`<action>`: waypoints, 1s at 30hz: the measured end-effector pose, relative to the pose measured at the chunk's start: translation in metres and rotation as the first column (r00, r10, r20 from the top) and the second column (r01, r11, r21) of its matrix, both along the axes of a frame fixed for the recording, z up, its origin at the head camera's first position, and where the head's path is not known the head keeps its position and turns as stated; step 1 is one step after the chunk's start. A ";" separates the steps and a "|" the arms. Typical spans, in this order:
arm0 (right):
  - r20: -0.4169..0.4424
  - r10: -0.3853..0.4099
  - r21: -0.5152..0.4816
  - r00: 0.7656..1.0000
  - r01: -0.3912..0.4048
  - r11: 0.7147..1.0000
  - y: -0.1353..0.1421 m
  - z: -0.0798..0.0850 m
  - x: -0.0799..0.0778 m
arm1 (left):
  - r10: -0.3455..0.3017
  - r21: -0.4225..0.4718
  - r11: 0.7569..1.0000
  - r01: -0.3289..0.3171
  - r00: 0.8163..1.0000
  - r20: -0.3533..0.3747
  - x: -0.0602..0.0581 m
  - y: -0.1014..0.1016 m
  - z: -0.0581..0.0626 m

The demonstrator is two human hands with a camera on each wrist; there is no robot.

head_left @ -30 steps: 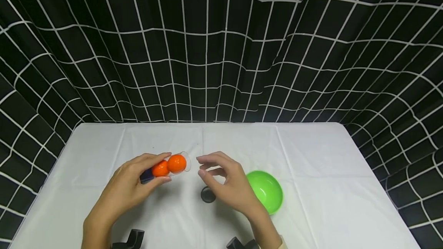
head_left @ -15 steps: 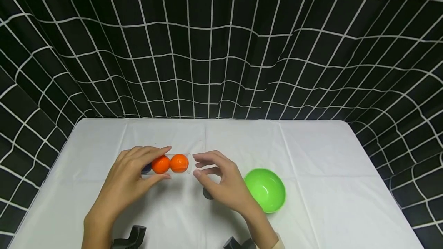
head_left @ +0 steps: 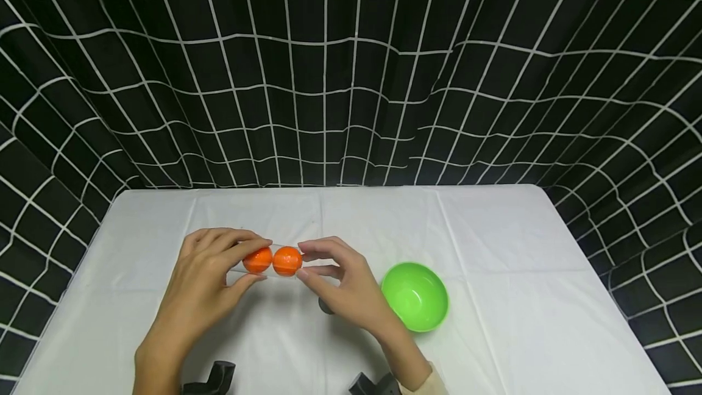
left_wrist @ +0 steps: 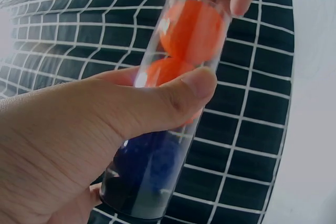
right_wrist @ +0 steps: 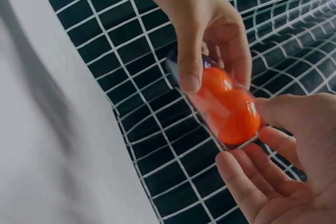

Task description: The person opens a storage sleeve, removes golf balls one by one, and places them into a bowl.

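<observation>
A clear tube [left_wrist: 181,142] lies across the fingers of my left hand [head_left: 204,279], which grips it around the middle. Two orange balls [head_left: 287,261] sit toward its right end, with a dark blue ball [left_wrist: 149,158] deeper inside, above the dark base in the left wrist view. Thumb and fingers of my right hand [head_left: 342,282] are curled at the tube's right end, one on each side of the rim, beside the outermost orange ball. In the right wrist view the right fingertips [right_wrist: 228,163] are right at that rim.
A green bowl [head_left: 415,297] stands on the white tablecloth [head_left: 521,297] to the right of my right hand. Mostly hidden under that hand is a black round disc [head_left: 325,306]. Black wrist mounts [head_left: 216,377] show at the bottom edge. A black curtain with a white grid [head_left: 329,78] hangs behind.
The tube has levelled out and shifted slightly right, and the right hand has moved left, closing the gap to its end. The balls remain inside.
</observation>
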State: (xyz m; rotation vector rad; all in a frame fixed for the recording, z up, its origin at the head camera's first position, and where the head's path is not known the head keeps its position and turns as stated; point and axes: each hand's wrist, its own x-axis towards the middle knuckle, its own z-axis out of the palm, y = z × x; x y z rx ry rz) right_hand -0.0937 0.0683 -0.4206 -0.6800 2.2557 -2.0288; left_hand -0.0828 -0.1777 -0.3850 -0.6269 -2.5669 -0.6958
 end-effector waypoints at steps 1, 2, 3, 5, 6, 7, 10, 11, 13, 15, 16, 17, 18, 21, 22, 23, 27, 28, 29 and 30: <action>0.003 0.002 -0.004 1.000 -0.002 1.000 -0.001 0.000 0.000 | 0.004 -0.001 1.000 -0.004 1.000 -0.002 0.000 0.000 0.000; 0.008 0.002 -0.009 1.000 -0.002 1.000 -0.003 -0.001 -0.001 | 0.007 -0.001 1.000 -0.007 1.000 -0.004 0.000 -0.001 0.000; 0.014 0.000 -0.012 1.000 0.000 1.000 -0.004 -0.002 -0.001 | 0.009 0.002 1.000 -0.009 1.000 -0.004 0.000 -0.001 -0.001; 0.027 -0.005 -0.019 1.000 0.005 1.000 -0.006 -0.003 -0.001 | 0.011 0.009 1.000 -0.011 1.000 0.003 0.000 -0.002 -0.002; 0.043 -0.008 -0.022 0.999 0.009 1.000 -0.007 -0.003 -0.001 | 0.011 0.013 1.000 -0.011 1.000 0.009 0.000 -0.003 -0.002; 0.058 -0.010 -0.029 0.998 0.012 1.000 -0.007 -0.004 0.000 | 0.012 0.017 1.000 -0.012 1.000 0.016 0.000 -0.003 -0.003; 0.122 -0.003 -0.050 0.993 0.009 0.999 -0.008 -0.005 0.000 | 0.012 0.026 1.000 -0.013 0.999 0.035 0.000 -0.004 -0.004; 0.143 0.001 -0.053 0.990 0.006 0.999 -0.008 -0.005 0.000 | 0.010 0.028 1.000 -0.011 0.999 0.039 0.000 -0.004 -0.004; 0.173 0.014 -0.055 0.985 -0.004 0.998 -0.008 -0.004 -0.001 | 0.005 0.030 1.000 -0.007 0.999 0.043 -0.002 -0.005 -0.004; 0.189 0.014 -0.045 0.982 -0.006 0.999 -0.007 -0.004 -0.002 | 0.003 0.036 0.999 -0.004 0.999 0.048 -0.003 -0.005 -0.004; 0.193 0.010 -0.040 0.981 -0.002 0.999 -0.007 -0.003 -0.003 | 0.001 0.039 0.999 -0.003 0.999 0.053 -0.003 -0.005 -0.004; 0.195 0.002 -0.035 0.981 0.005 0.999 -0.006 -0.003 -0.003 | -0.001 0.041 0.999 -0.002 0.998 0.060 -0.003 -0.005 -0.005; 0.194 -0.004 -0.033 0.981 0.011 0.999 -0.006 -0.002 -0.003 | 0.000 0.043 0.999 -0.003 0.998 0.068 -0.003 -0.005 -0.005; 0.192 -0.017 -0.047 0.981 0.027 0.999 -0.004 0.001 -0.004 | 0.007 0.050 0.999 -0.012 0.995 0.100 -0.003 -0.005 -0.006; 0.191 -0.018 -0.053 0.981 0.029 0.998 -0.003 0.002 -0.004 | 0.007 0.053 0.999 -0.014 0.994 0.112 -0.003 -0.004 -0.006; 0.193 -0.018 -0.059 0.981 0.030 0.998 -0.002 0.003 -0.004 | 0.009 0.052 0.998 -0.016 0.992 0.126 -0.003 -0.004 -0.006; 0.203 -0.026 -0.050 0.979 0.037 0.998 0.000 0.004 -0.003 | 0.010 0.053 0.998 -0.020 0.983 0.181 -0.001 -0.005 -0.007; 0.201 -0.031 -0.047 0.979 0.041 0.998 0.000 0.004 -0.003 | 0.008 0.052 0.998 -0.018 0.982 0.188 -0.001 -0.005 -0.007; 0.200 -0.038 -0.044 0.979 0.048 0.998 0.001 0.005 -0.003 | 0.007 0.052 0.999 -0.017 0.981 0.195 -0.002 -0.005 -0.007; 0.194 -0.047 -0.041 0.980 0.056 0.998 0.002 0.006 -0.003 | 0.003 0.057 0.998 -0.015 0.980 0.201 -0.002 -0.005 -0.006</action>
